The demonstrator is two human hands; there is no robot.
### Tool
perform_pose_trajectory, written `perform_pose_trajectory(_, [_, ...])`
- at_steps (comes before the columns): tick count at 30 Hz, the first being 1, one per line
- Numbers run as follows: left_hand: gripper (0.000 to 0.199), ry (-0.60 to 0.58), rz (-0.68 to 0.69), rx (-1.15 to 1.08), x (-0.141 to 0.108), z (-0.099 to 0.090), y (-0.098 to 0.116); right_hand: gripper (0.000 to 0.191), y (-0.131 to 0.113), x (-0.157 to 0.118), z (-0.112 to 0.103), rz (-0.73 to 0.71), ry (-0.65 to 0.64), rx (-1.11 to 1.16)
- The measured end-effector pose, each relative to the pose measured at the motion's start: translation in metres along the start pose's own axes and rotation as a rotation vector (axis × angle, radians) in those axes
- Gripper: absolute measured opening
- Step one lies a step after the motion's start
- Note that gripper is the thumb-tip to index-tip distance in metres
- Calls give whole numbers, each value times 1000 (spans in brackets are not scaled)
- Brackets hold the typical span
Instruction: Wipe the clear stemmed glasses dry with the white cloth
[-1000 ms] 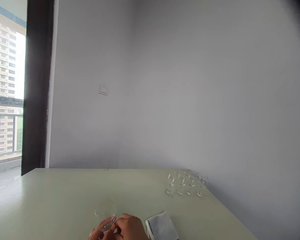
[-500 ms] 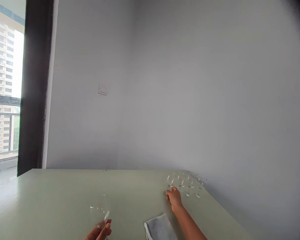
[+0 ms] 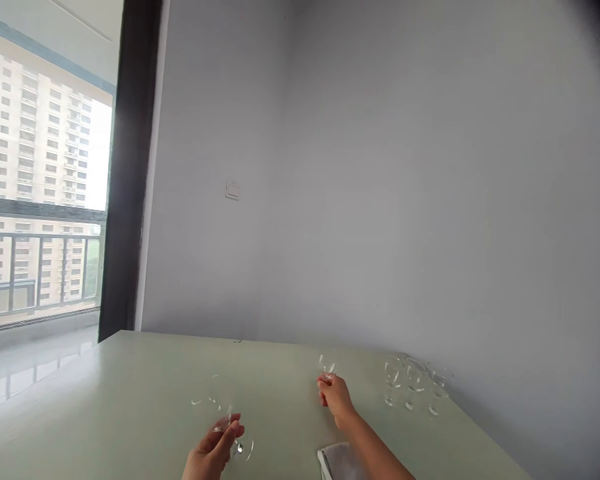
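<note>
At the lower left, my left hand is closed on a clear stemmed glass, which is tilted, its foot toward the right; the bowl is faint and blurred. My right hand has its fingers wrapped round the stem of another clear glass, whose bowl shows above the fingers. Several clear stemmed glasses stand upright close together at the right side of the table. A folded grey cloth lies near my right forearm, partly hidden by it.
The pale green table reaches back to grey walls. A light switch is on the wall. On the left, past a dark frame, are a balcony railing and a tall building.
The view has turned left. My right hand has moved left with its glass, away from the other glasses. More of my left hand and its glass's foot now show.
</note>
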State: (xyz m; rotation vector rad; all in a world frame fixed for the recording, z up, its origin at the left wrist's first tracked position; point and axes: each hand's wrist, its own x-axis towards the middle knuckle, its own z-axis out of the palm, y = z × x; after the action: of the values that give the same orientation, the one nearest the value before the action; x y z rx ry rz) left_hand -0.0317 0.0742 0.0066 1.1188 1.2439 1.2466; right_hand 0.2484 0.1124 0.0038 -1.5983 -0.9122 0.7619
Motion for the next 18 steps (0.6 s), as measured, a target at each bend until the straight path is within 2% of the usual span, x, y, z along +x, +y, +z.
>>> perform_pose_trajectory(4, [58, -23, 96, 70, 1, -29, 27, 6, -26, -28, 60, -40, -187, 52])
perform_pose_trajectory(7, [54, 33, 174, 274, 1, -68, 38, 6, -38, -51, 108, -27, -321, 75])
perform_pose_trajectory(10, [52, 194, 181, 493, 0, -117, 37, 5, -45, -74, 156, 8, -451, 102])
perform_pose_trajectory(12, [51, 254, 148, 557, -1, -152, 35, 6, -49, -90, 188, 32, -523, 110])
perform_pose_trajectory(15, [49, 291, 83, 614, -4, -196, 30, 4, -51, -112, 236, 54, -617, 97])
perform_pose_trajectory(18, [50, 294, 40, 668, -4, -227, 25, 5, -52, -131, 280, 47, -693, 89])
